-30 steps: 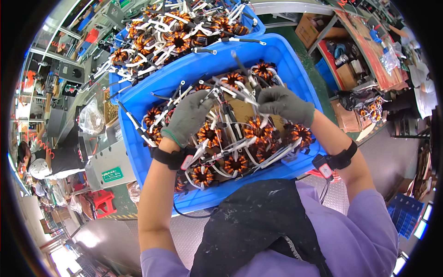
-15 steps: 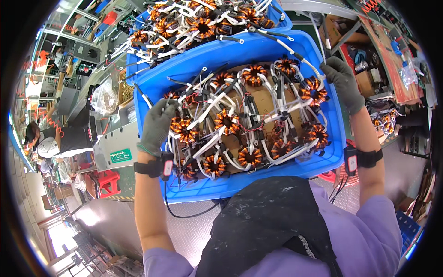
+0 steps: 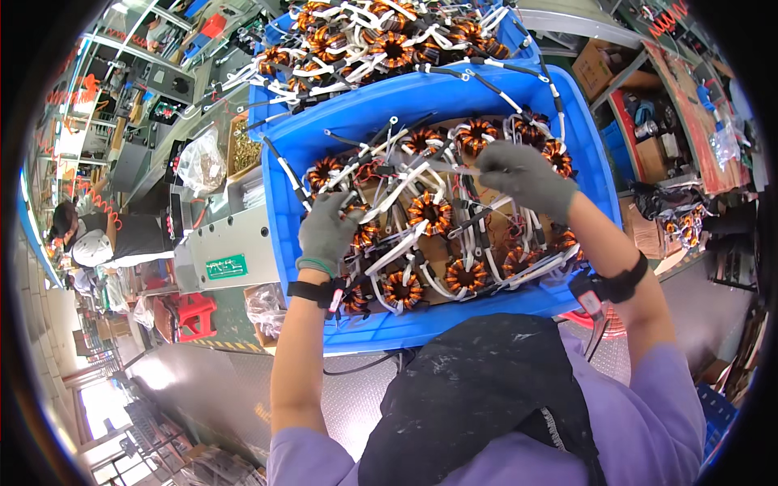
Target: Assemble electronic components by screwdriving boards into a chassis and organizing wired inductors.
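Observation:
Inside a blue plastic bin (image 3: 279,239) lie several ring-shaped copper coils (image 3: 429,213) with white leads and black sleeving. My left hand (image 3: 324,235), in a grey glove, is over the bin's left side beside a coil. Its fingers are curled in, and what they hold, if anything, is hidden. My right hand (image 3: 531,178), also gloved in grey, is above the coils at the bin's right middle. Its fingers are closed on a pale cable lead (image 3: 454,168), blurred, which points left across the coils.
A second blue bin (image 3: 519,44) heaped with similar coils stands behind. At left are a bag of small parts (image 3: 201,164), a grey machine housing (image 3: 231,243) and a red stool (image 3: 196,316). A co-worker (image 3: 93,235) is at far left. Wooden shelving (image 3: 689,121) is at right.
My right hand has moved left and inward from the bin's right rim to above the coils. My left hand has shifted slightly right and down. The whole view has shifted a little.

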{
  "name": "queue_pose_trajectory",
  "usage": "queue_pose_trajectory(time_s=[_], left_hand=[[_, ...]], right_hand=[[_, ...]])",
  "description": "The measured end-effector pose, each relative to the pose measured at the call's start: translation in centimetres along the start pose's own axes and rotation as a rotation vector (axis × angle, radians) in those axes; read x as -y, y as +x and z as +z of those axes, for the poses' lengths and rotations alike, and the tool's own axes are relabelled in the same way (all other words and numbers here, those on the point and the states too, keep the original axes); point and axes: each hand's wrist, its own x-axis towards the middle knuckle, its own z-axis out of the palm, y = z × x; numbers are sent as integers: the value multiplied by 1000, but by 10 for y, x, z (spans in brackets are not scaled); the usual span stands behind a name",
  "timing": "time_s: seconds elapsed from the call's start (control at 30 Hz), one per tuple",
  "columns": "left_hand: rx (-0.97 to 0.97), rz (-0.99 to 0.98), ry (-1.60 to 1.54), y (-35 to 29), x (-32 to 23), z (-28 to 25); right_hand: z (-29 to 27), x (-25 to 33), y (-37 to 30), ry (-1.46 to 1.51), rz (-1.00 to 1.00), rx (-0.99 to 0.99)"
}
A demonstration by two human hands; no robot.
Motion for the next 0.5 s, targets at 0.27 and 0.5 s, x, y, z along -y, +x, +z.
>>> queue_pose_trajectory(time_s=[0.27,0.5], left_hand=[[310,72,345,-3,9,-19],[567,69,379,25,-20,-29]], right_hand=[[-8,-1,37,440,222,-60],[-40,20,20,543,155,-265]])
